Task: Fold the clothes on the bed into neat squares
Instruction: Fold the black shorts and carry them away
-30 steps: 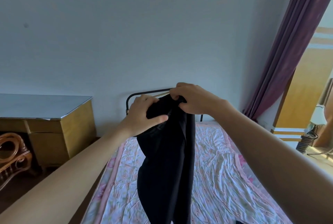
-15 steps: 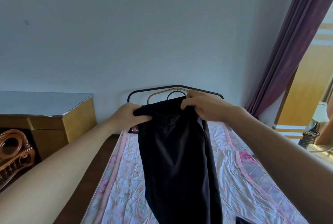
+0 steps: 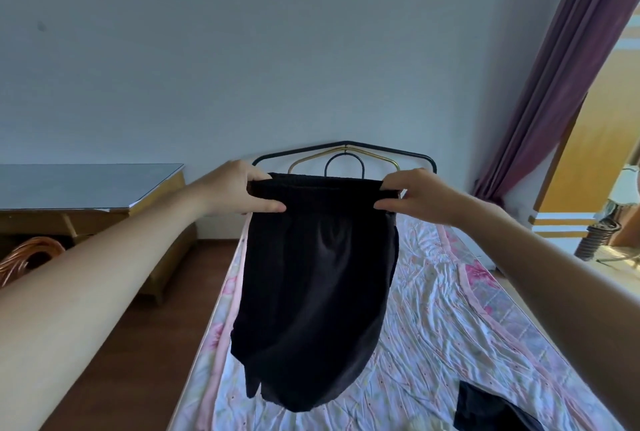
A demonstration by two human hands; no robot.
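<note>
your left hand point(image 3: 239, 190) and right hand point(image 3: 420, 200) pinch the black shorts point(image 3: 315, 285) by the waistband, spread out; next lay them flat on the bed point(image 3: 450, 309).

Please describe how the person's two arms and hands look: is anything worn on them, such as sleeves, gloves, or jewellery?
Both arms are bare along all that shows, with no sleeve in view. The left hand and right hand wear no gloves, and no ring, watch or bracelet is visible on fingers or wrists. The thumbnails look short and unpainted.
</note>
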